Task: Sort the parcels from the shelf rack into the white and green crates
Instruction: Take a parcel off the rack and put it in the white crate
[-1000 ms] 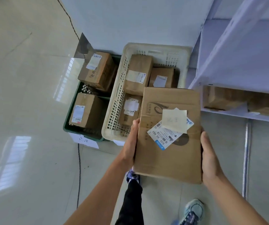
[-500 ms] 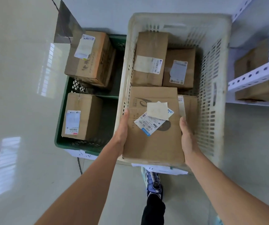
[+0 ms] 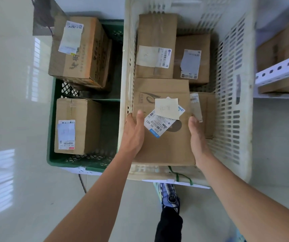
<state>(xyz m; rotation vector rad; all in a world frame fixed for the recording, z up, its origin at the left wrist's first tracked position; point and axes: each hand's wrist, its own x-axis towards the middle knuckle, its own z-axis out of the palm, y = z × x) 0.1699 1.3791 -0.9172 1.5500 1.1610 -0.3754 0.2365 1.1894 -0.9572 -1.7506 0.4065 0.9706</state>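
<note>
A flat brown cardboard parcel (image 3: 164,147) with a barcode label and a pale note lies low inside the white crate (image 3: 234,102), at its near end. My left hand (image 3: 134,133) grips its left edge with the thumb on top. On the right edge, my right hand (image 3: 197,135) grips the same parcel. Behind it in the white crate are two more parcels (image 3: 156,48) (image 3: 192,58), and a third (image 3: 206,112) sits to its right. The green crate (image 3: 53,154) on the left holds two boxes (image 3: 78,51) (image 3: 75,126).
The white shelf rack (image 3: 279,72) stands at the right with parcels (image 3: 283,48) on its lower shelf. A paper tag (image 3: 175,183) hangs on the white crate's near wall. My shoe (image 3: 169,196) is just in front of it on the glossy floor. A cable (image 3: 82,182) runs by the green crate.
Both hands carried the flat parcel from above the floor forward over the white crate's near rim and down into it. The view closed in on the crates.
</note>
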